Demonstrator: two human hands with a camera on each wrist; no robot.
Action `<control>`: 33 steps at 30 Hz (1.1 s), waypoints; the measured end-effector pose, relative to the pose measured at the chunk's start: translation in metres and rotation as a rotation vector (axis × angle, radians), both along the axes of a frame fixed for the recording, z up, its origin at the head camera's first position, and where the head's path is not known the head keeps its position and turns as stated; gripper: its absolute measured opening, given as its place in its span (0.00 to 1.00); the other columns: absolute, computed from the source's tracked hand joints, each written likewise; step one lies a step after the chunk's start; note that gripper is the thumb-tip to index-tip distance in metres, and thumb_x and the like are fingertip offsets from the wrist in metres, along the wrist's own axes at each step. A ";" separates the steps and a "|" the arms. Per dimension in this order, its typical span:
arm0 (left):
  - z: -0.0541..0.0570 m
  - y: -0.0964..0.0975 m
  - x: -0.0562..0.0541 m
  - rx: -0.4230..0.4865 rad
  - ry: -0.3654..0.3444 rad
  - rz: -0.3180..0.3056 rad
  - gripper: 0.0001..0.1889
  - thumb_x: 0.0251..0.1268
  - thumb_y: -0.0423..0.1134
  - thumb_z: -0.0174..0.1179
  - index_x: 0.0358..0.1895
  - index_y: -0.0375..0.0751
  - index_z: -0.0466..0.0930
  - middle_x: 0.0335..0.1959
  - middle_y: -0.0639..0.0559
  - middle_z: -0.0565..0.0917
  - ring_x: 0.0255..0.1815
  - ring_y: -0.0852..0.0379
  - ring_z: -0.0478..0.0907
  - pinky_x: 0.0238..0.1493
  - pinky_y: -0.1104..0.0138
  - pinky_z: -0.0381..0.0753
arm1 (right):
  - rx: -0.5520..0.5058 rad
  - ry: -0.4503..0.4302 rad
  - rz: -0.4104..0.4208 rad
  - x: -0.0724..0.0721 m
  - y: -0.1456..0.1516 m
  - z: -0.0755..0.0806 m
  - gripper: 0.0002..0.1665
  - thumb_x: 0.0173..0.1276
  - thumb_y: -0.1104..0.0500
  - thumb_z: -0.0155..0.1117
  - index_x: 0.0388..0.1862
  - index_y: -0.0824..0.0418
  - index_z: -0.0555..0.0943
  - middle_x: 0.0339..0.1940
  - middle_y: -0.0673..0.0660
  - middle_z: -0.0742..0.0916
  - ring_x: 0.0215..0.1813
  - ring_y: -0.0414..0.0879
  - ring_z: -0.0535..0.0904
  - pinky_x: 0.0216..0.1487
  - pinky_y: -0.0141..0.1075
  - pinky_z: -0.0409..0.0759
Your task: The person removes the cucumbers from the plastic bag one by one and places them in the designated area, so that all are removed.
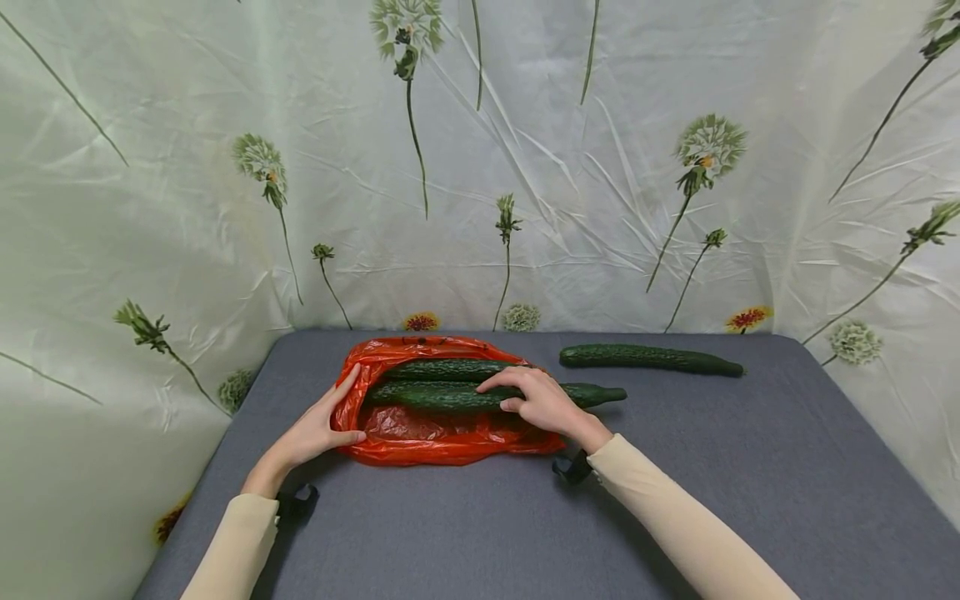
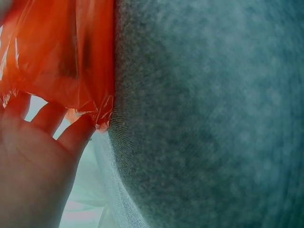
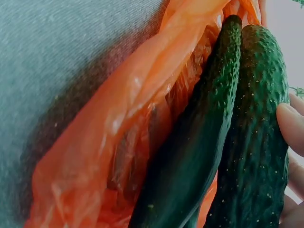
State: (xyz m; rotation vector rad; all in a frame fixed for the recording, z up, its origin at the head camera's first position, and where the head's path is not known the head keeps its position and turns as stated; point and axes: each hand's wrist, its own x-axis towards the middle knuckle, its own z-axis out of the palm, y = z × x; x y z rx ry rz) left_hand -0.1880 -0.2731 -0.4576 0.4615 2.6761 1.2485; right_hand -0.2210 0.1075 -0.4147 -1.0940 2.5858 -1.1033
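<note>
A red-orange plastic bag [image 1: 450, 452] lies on its side on the table, its opening facing up and front. Two long, bumpy green cucumbers [image 1: 442, 397] lie side by side in it; the front one's narrow end sticks out to the right. My left hand [image 1: 315, 429] holds the bag's left end, thumb over the front edge and fingers along the far side. My right hand [image 1: 542, 400] grips the front cucumber from above. The right wrist view shows a thumb and fingers against a thick cucumber [image 3: 256, 104], next to a slimmer one [image 3: 199, 137].
Another cucumber [image 1: 648, 358] lies at the back right of the grey table [image 1: 450, 533], apart from the bag. A pale curtain [image 1: 570, 183] printed with dandelions hangs behind the table. Black wrist cameras [image 1: 572, 468] sit under both wrists.
</note>
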 end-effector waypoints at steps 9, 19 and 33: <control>0.000 0.002 -0.001 -0.001 0.015 0.006 0.54 0.56 0.42 0.68 0.78 0.52 0.38 0.75 0.30 0.42 0.72 0.28 0.38 0.61 0.32 0.46 | -0.015 0.010 -0.005 -0.003 0.011 0.000 0.22 0.65 0.69 0.62 0.56 0.52 0.81 0.56 0.51 0.82 0.63 0.51 0.73 0.63 0.52 0.67; 0.002 0.004 -0.003 -0.007 0.019 0.021 0.54 0.56 0.41 0.68 0.78 0.53 0.37 0.74 0.28 0.41 0.72 0.27 0.38 0.61 0.32 0.47 | -0.016 0.023 -0.032 -0.004 0.026 0.003 0.21 0.65 0.68 0.62 0.56 0.53 0.82 0.59 0.55 0.81 0.67 0.56 0.68 0.61 0.55 0.68; 0.004 0.005 -0.005 -0.027 0.020 0.067 0.53 0.57 0.43 0.66 0.78 0.58 0.36 0.74 0.29 0.42 0.72 0.27 0.37 0.60 0.31 0.46 | -0.044 0.008 -0.052 -0.003 0.047 0.001 0.21 0.65 0.69 0.62 0.55 0.54 0.82 0.56 0.53 0.82 0.61 0.54 0.74 0.57 0.53 0.71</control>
